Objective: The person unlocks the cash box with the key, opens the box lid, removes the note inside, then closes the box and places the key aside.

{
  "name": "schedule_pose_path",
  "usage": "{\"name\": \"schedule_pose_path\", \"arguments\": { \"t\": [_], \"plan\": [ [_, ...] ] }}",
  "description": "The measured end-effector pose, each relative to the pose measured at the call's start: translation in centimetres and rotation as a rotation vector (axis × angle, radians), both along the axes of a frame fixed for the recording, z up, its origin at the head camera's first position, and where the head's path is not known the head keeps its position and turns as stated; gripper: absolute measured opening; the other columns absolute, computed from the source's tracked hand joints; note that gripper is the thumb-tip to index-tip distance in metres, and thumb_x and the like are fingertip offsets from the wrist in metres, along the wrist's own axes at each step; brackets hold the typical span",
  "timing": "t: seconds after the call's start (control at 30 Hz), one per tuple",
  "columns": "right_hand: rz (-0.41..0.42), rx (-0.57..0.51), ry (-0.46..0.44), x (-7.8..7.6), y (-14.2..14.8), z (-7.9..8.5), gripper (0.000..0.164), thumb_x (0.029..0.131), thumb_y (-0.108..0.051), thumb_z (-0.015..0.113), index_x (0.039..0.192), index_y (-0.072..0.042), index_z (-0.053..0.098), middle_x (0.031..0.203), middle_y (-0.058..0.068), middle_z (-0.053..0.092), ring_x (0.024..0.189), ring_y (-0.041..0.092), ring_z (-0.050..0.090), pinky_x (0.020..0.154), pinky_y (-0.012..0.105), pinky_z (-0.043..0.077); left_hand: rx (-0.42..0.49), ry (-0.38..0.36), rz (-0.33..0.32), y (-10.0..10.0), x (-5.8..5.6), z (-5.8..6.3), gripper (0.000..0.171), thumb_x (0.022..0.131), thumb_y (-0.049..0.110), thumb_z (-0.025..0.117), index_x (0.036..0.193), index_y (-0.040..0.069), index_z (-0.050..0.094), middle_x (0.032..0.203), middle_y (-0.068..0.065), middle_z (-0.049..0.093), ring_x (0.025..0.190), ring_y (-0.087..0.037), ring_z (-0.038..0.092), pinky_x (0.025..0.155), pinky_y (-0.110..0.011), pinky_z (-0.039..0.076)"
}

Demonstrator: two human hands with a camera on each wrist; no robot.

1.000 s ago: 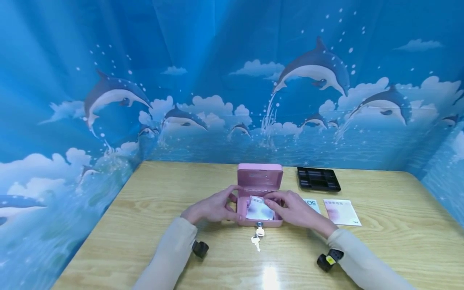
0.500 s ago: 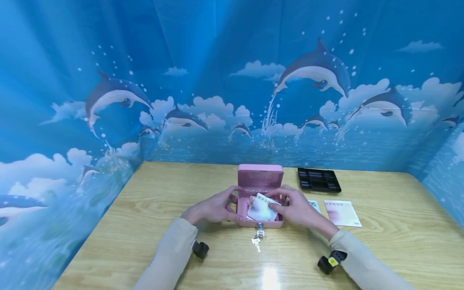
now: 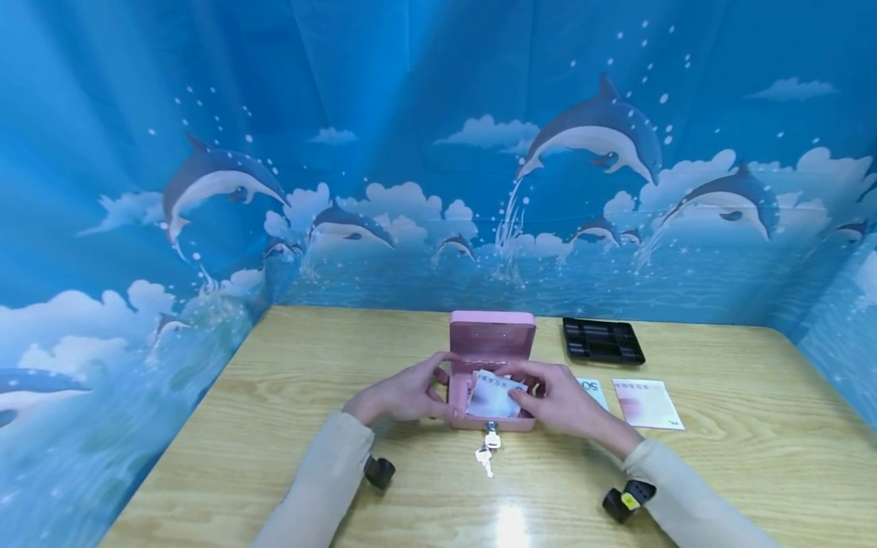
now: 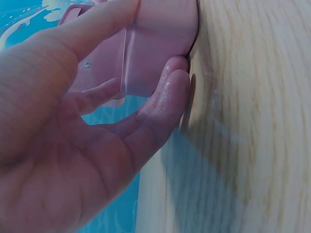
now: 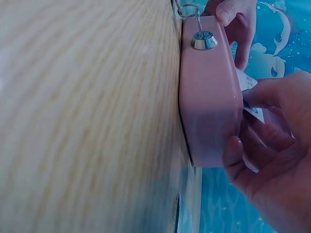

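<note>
A small pink cash box [image 3: 458, 412] stands with its lid [image 3: 490, 335] raised on the wooden table. My left hand [image 3: 409, 390] holds the box at its left side, thumb at the front corner and a finger toward the back. In the left wrist view, fingertips [image 4: 172, 90] press against the pink wall. Between the right hand's [image 3: 563, 397] thumb and fingers is a banknote [image 3: 495, 397], pale with a purplish tint, tilted inside the box. Other notes seem to lie beneath it, mostly hidden. One right fingertip [image 5: 233, 149] touches the box's outer wall in the right wrist view.
Keys [image 3: 484, 459] hang from the lock [image 5: 204, 41] at the box's front. To the right lie a greenish note [image 3: 593, 391] marked 50 and a pale purplish note [image 3: 648, 403]. A black compartment tray [image 3: 603, 340] sits behind them, before a dolphin-print curtain [image 3: 438, 152].
The right hand has drawn the banknote up and tilted it, then lowered it slightly within the box. The left hand stays in place on the box.
</note>
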State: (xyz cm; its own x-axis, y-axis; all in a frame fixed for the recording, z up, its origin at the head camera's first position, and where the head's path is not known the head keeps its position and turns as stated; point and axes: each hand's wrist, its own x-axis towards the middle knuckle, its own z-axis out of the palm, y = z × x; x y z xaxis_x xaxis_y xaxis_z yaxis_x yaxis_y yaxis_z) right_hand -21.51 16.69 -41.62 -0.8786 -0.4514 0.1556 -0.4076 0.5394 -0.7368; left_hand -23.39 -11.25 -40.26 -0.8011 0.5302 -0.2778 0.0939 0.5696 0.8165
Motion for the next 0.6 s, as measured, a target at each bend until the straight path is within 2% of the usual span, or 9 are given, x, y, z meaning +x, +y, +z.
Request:
{"name": "schedule_pose_path", "arguments": {
  "t": [0.2,0.33,0.6],
  "plan": [
    [-0.105,-0.04,-0.053,0.2,0.1,0.1,0.028,0.091,-0.01,0.073,0.118,-0.018,0.073,0.083,-0.001,0.07,0.07,0.012,0.063,0.06,0.025,0.055,-0.004,-0.001,-0.003,0.0,0.0,-0.1,0.092,0.083,0.026,0.086,0.157,0.028,0.031,0.137,-0.012,0.055,0.096,-0.017,0.066,0.083,-0.033,0.059],
    [-0.167,-0.052,-0.047,0.2,0.3,0.4,0.025,0.092,-0.011,0.074,0.116,-0.02,0.075,0.085,-0.001,0.07,0.073,0.013,0.061,0.06,0.024,0.053,0.001,0.0,-0.002,0.0,0.0,0.0,0.091,0.083,0.025,0.085,0.157,0.027,0.032,0.137,-0.013,0.055,0.097,-0.017,0.066,0.083,-0.034,0.059],
    [-0.195,-0.085,-0.022,0.1,1.1,0.9,0.024,0.095,-0.012,0.071,0.119,-0.017,0.075,0.09,0.002,0.072,0.072,0.012,0.06,0.059,0.023,0.05,0.003,0.001,-0.003,0.0,0.1,0.1,0.091,0.084,0.023,0.085,0.158,0.025,0.031,0.137,-0.013,0.055,0.098,-0.017,0.066,0.087,-0.035,0.059]
  ]
}}
